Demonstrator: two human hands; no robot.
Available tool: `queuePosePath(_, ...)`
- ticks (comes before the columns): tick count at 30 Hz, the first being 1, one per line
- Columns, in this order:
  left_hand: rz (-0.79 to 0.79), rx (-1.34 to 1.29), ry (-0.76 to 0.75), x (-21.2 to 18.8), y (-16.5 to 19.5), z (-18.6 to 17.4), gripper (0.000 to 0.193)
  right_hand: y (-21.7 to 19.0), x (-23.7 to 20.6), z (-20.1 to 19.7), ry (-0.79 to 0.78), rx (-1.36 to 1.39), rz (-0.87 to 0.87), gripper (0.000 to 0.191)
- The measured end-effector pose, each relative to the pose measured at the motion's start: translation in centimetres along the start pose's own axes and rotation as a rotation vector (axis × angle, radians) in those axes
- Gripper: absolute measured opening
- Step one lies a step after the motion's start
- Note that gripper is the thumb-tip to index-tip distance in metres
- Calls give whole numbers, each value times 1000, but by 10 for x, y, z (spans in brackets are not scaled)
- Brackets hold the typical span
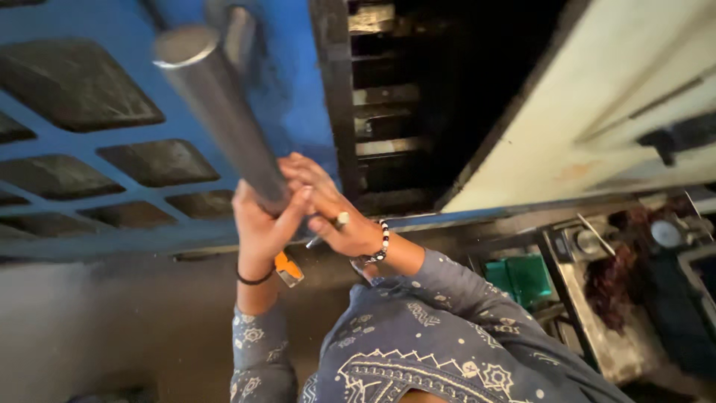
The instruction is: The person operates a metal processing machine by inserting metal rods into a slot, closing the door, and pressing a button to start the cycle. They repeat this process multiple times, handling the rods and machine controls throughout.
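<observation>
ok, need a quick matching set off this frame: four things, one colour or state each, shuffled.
Things:
1. metal bar
2. machine frame
3. container
4. wrist bracelet

Descriptions:
A. green, low at right
B. grey, gripped by left hand and right hand
C. black and white beads
D. blue, with dark recessed panels

Pairs: 1-B, 2-D, 3-A, 4-C

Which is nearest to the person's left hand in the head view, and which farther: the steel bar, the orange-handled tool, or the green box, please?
From the left hand:
1. Steel bar: gripped in it, rising up-left.
2. Orange-handled tool: just below, by the wrist.
3. Green box: far off to the right, low beside the machine.
</observation>
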State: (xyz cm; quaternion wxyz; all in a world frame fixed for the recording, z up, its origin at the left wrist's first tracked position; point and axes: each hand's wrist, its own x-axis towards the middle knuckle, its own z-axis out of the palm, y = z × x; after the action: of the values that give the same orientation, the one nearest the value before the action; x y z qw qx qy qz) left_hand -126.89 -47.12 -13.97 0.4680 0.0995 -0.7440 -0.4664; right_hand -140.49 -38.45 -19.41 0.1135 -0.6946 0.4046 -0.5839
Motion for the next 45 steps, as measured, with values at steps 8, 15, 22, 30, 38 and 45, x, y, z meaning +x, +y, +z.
queuePosePath(8,-138,-23,262,-33,-34,-50,19,27,35,33,-268,-108,-29,62)
queuePosePath(15,-123,-62,353,-40,-42,-76,17,41,46,63,-291,-122,-75,54)
queuePosePath(22,-127,50,389,-37,-39,-73,16,43,49,56,-316,-56,-79,60)
queuePosePath(30,-68,586,692,-33,-25,-33,27,42,22,13,-317,216,27,38)
queuePosePath(38,-44,746,786,-25,-30,-31,32,166,12,-33,132,534,943,20)
queuePosePath(45,-93,823,814,-27,-45,-40,28,320,70,12,-56,557,1091,31)
